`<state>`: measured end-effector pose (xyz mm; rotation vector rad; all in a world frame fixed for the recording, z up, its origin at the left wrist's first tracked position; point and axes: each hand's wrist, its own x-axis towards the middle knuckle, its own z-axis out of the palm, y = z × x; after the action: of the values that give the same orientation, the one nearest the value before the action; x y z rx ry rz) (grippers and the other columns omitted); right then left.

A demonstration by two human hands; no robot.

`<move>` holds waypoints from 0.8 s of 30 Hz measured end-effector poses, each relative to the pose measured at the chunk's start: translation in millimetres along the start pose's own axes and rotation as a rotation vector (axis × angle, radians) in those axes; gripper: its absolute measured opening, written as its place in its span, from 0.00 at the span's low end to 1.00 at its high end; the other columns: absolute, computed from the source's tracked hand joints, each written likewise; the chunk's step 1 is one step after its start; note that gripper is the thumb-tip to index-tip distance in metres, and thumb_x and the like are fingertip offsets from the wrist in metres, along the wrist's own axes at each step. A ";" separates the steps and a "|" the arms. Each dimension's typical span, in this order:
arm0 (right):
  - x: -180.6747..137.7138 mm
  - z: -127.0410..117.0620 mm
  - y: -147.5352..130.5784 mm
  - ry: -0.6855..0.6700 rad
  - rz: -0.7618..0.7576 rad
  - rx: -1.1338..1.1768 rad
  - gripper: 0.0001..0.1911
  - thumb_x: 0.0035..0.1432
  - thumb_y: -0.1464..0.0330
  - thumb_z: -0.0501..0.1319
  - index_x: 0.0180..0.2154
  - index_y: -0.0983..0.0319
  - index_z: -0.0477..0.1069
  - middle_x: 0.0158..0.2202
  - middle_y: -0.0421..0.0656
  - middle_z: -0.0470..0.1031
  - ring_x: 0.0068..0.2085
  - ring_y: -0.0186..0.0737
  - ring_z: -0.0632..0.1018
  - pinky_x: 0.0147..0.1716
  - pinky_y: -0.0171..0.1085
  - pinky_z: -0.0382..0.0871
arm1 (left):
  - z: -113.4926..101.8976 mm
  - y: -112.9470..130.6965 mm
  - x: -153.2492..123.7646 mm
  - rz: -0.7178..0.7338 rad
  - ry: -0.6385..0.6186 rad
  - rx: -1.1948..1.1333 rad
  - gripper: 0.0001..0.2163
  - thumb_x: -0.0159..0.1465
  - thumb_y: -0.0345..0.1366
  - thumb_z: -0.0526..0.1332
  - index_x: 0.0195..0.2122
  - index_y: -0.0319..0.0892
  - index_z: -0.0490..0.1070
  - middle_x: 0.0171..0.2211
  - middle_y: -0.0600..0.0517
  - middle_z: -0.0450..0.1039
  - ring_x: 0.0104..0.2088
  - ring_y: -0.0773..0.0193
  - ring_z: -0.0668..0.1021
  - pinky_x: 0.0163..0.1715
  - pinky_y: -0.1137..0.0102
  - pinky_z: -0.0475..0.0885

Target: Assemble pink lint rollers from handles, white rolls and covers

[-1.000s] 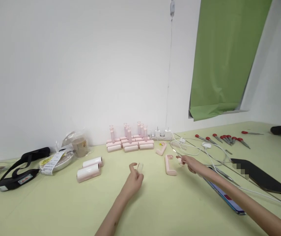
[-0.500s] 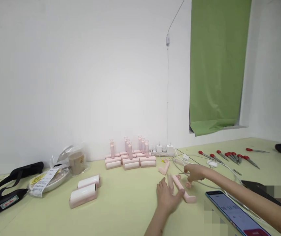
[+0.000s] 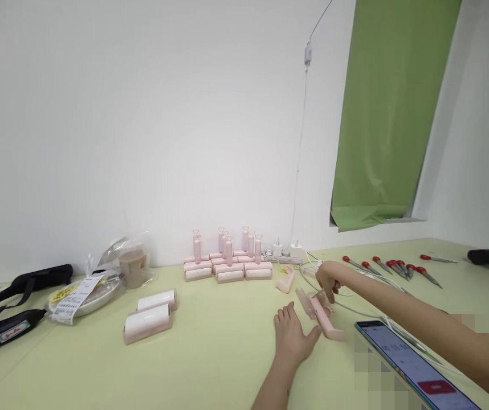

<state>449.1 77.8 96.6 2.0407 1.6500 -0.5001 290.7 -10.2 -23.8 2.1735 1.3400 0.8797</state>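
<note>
My left hand (image 3: 290,336) lies on the table with thumb and fingers spread, holding nothing. Its thumb is close to a pink plastic L-shaped handle part (image 3: 326,320). Above that part, my right hand (image 3: 329,279) is bent down with its fingers closed around a thin metal-shafted tool (image 3: 318,294); most of the tool is hidden by the hand. A clear pinkish plastic piece (image 3: 305,302) lies against the handle part's left side. Small pink pieces beside it are partly covered by my right hand. Another pink L-shaped part (image 3: 286,280) lies farther back.
Pink-and-white rollers (image 3: 229,275) stand in rows by the wall, several with upright clear handles. Two larger rollers (image 3: 148,323) lie left. A phone (image 3: 407,359), white cables and several red-ended grey tools (image 3: 398,269) are right. A bagged cup (image 3: 133,269) and black straps (image 3: 22,285) are far left.
My right hand has moved toward the pink handle part, bringing the thin metal shaft over it. My left thumb has come off that part. The clear piece now leans the other way, and the view has shifted.
</note>
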 end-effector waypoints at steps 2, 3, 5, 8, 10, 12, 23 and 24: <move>8.6 -4.3 -0.2 0.004 -0.002 0.039 0.12 0.57 0.66 0.53 0.43 0.65 0.64 0.41 0.44 0.68 0.37 0.36 0.72 0.35 0.40 0.68 | -0.5 -0.3 -0.1 -0.001 0.001 -0.014 0.30 0.53 0.48 0.51 0.52 0.32 0.55 0.49 0.42 0.61 0.47 0.53 0.62 0.47 0.64 0.52; 11.8 -5.6 -0.1 0.014 -0.010 0.058 0.13 0.57 0.66 0.53 0.43 0.64 0.64 0.42 0.44 0.67 0.38 0.37 0.72 0.36 0.41 0.68 | -0.4 -0.7 -0.1 0.001 0.004 -0.019 0.29 0.53 0.47 0.51 0.52 0.33 0.55 0.49 0.43 0.61 0.47 0.53 0.62 0.47 0.65 0.53; 15.2 -7.2 0.4 0.039 -0.033 0.084 0.14 0.57 0.66 0.53 0.44 0.64 0.63 0.43 0.45 0.67 0.39 0.37 0.71 0.37 0.42 0.68 | 0.5 -2.1 0.1 0.010 0.015 -0.027 0.28 0.53 0.46 0.51 0.52 0.33 0.56 0.48 0.43 0.62 0.46 0.53 0.62 0.46 0.65 0.53; 14.0 -7.3 0.2 0.061 -0.055 0.072 0.14 0.57 0.66 0.53 0.45 0.65 0.62 0.44 0.45 0.66 0.40 0.38 0.71 0.37 0.43 0.67 | 2.4 -4.9 0.8 0.023 0.027 -0.038 0.27 0.53 0.46 0.51 0.51 0.33 0.56 0.48 0.43 0.62 0.46 0.54 0.62 0.46 0.65 0.53; 10.8 -6.7 -1.0 0.061 -0.052 0.041 0.14 0.57 0.66 0.53 0.45 0.65 0.63 0.44 0.45 0.66 0.40 0.38 0.71 0.37 0.43 0.67 | 3.7 -6.5 1.6 0.022 0.030 -0.039 0.27 0.54 0.45 0.51 0.51 0.34 0.56 0.47 0.43 0.63 0.46 0.54 0.63 0.46 0.65 0.53; 7.6 -5.9 -2.6 0.054 -0.035 0.011 0.14 0.57 0.66 0.53 0.45 0.65 0.63 0.43 0.45 0.67 0.40 0.38 0.71 0.37 0.43 0.67 | 4.7 -7.6 2.3 0.022 0.026 -0.036 0.26 0.54 0.45 0.51 0.51 0.34 0.57 0.48 0.44 0.62 0.46 0.54 0.62 0.46 0.65 0.53; 0.4 3.7 -6.2 0.090 0.004 0.074 0.15 0.57 0.66 0.53 0.46 0.64 0.62 0.44 0.45 0.66 0.41 0.39 0.71 0.38 0.43 0.67 | 3.0 -7.2 2.9 0.017 -0.007 -0.006 0.23 0.53 0.40 0.50 0.49 0.36 0.58 0.47 0.45 0.62 0.46 0.55 0.62 0.46 0.65 0.53; 0.2 4.9 -7.2 0.100 0.008 0.096 0.15 0.57 0.65 0.53 0.46 0.64 0.62 0.44 0.45 0.66 0.40 0.39 0.71 0.38 0.43 0.67 | 2.9 -7.2 3.0 0.016 -0.010 -0.003 0.23 0.53 0.40 0.50 0.49 0.35 0.58 0.47 0.45 0.62 0.46 0.55 0.62 0.46 0.65 0.53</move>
<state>442.2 76.4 91.5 2.1730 1.7049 -0.4907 289.3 -4.4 -29.5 2.1862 1.3174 0.8754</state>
